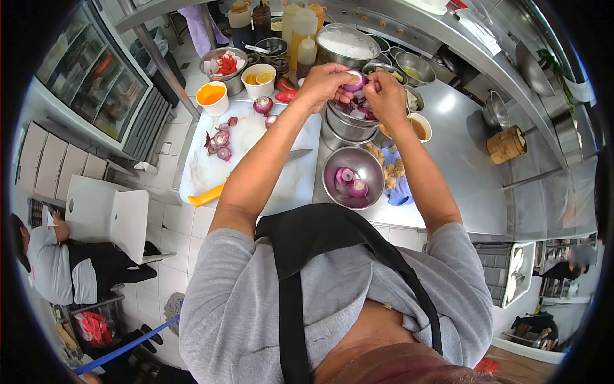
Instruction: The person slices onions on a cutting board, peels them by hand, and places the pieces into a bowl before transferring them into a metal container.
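Observation:
A red onion [354, 81] is held up by my left hand [328, 84], whose fingers are wrapped round its side. My right hand [385, 96] is closed at the onion's other side, its fingertips pinched; what they grip is too small to make out. Just below both hands is a steel pot [348, 130] with onion skins [359, 110] in it. Nearer to me, a steel bowl [332, 185] holds peeled onions [358, 188]. On the white cutting board [192, 168] lie onion pieces [220, 137] and a knife with a yellow handle [206, 196], its blade partly behind my left forearm.
Paper cups [212, 107] and squeeze bottles [304, 32] stand beyond the board. Ginger [391, 168] and a blue cloth [400, 191] lie right of the bowl. A wooden block [507, 145] is at the right. Another person [54, 262] is at the far left.

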{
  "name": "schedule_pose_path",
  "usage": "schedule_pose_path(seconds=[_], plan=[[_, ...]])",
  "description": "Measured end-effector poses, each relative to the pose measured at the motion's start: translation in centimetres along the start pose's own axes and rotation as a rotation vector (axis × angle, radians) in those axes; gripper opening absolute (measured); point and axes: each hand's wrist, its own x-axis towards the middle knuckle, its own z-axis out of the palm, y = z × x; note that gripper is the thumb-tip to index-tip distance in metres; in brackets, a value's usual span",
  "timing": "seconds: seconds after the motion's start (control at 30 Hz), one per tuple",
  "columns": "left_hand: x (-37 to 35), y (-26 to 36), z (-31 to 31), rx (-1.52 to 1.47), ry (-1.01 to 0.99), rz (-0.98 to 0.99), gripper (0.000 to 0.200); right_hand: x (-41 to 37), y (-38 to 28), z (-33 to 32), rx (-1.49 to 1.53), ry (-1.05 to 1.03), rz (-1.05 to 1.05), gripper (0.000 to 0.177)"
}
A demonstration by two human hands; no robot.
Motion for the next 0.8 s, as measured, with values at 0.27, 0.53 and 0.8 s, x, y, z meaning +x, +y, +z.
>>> schedule_pose_path(seconds=[0.27, 0.53, 0.8], plan=[[-0.7, 1.0, -2.3, 0.045, -0.2, -0.02, 0.032, 0.4, 0.4, -1.4, 0.015, -0.043, 0.069, 0.015], [-0.8, 1.3, -3.2, 0.133, -0.208, 0.059, 0.042, 1.1, 2.8, -2.5, -0.179, -0.224, 0.097, 0.015], [-1.1, 0.4, -1.7, 0.231, -0.169, 0.309, 0.05, 0.5, 2.7, -1.0, 0.227, -0.169, 0.03, 0.025]])
